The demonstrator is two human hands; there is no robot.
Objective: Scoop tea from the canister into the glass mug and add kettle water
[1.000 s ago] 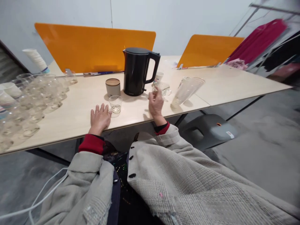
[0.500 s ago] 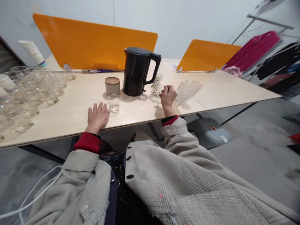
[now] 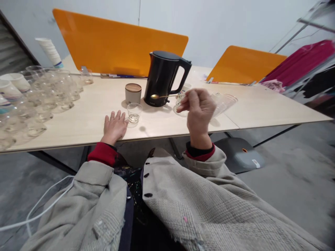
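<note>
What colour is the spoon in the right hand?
Gold, seen in the head view: spoon in right hand.

Right hand (image 3: 199, 111) pinches a gold spoon (image 3: 164, 96); left hand (image 3: 114, 127) lies flat beside 1 glass (image 3: 134, 112).

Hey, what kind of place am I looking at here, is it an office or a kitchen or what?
Most likely an office or workroom used for making drinks: light wooden desks with orange divider panels, a black electric kettle, rows of glass cups, and a clothes rack at the side.

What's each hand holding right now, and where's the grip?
Right hand pinches a gold spoon by its handle end, bowl pointing left. Left hand holds nothing, flat on the table beside a small glass.
</note>
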